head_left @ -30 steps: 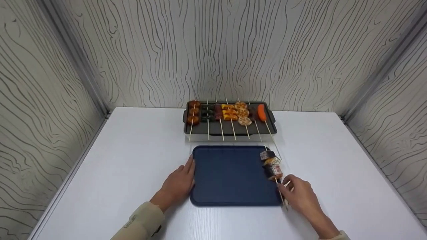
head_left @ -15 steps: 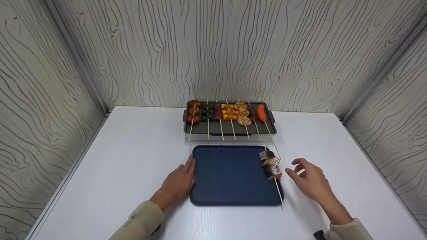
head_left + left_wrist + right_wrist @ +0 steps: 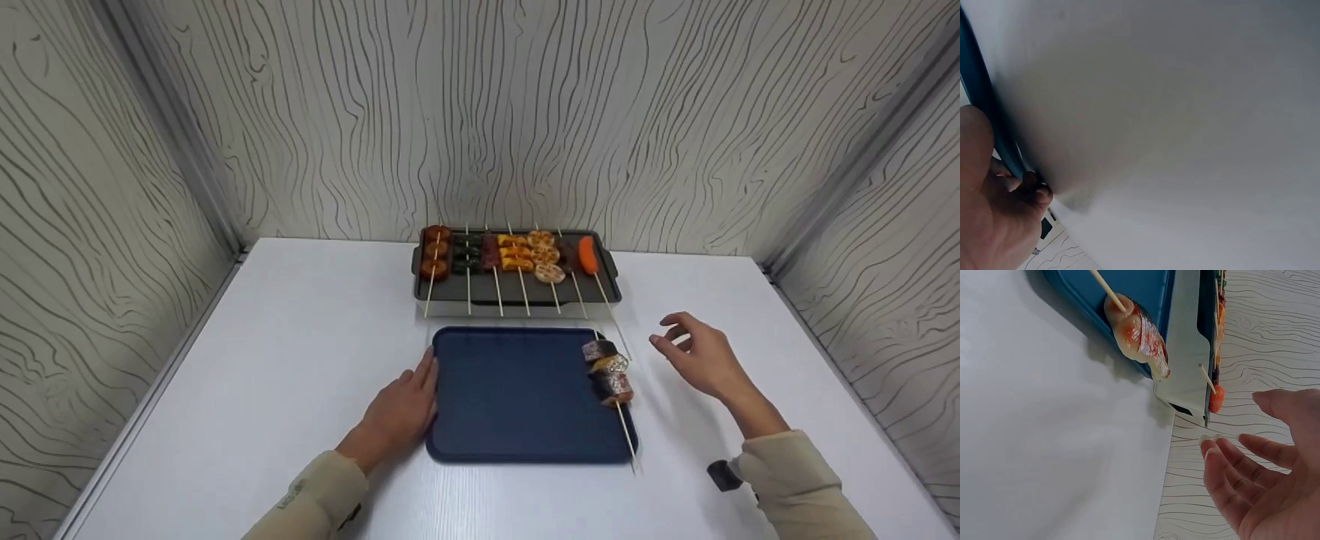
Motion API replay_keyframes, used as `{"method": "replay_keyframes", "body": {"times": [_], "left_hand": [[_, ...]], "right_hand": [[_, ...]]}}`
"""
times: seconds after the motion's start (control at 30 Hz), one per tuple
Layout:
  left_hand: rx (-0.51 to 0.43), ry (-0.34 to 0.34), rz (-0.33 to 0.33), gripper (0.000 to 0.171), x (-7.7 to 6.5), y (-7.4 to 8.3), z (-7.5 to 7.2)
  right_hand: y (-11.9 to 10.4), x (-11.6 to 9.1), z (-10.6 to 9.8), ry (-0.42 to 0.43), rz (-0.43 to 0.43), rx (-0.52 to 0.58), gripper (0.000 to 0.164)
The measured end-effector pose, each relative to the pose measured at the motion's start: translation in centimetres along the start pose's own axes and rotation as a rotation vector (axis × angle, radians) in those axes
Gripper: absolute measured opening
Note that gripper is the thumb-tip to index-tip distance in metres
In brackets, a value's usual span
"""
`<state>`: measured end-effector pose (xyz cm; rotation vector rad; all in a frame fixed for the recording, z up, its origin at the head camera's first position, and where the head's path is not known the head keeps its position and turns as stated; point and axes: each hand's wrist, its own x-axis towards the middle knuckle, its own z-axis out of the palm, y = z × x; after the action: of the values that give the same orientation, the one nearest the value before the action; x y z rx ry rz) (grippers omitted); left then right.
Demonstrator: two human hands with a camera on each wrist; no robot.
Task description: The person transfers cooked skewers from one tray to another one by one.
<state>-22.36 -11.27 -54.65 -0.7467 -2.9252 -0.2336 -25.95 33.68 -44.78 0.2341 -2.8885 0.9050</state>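
A dark blue tray lies in the middle of the table, its left edge touched by my left hand. Along the tray's right side rests a fish skewer with silvery-skinned chunks, its stick poking past the near edge. My right hand hovers to the right of the tray, thumb and fingers apart and holding nothing. In the right wrist view the same fish skewer lies on the tray's corner, away from my fingers. The left wrist view shows my left hand against the tray's rim.
Behind the tray stands a dark grill pan with several skewers across it, among them lotus root slices and an orange-red sausage at the right end. The sausage's stick reaches past the pan's front edge. Wood-patterned walls enclose the white table.
My right hand has let go of the fish skewer's stick and moved up and to the right, away from the tray. The left hand stays at the tray's left edge.
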Motion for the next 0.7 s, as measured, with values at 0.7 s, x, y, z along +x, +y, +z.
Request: {"method": "replay_keyframes", "body": {"times": [0.7], "left_hand": [[0.000, -0.009, -0.008, 0.055, 0.0, 0.0, 0.0]], "right_hand": [[0.9, 5.7, 2.1, -0.186, -0.062, 0.130, 0.049]]}}
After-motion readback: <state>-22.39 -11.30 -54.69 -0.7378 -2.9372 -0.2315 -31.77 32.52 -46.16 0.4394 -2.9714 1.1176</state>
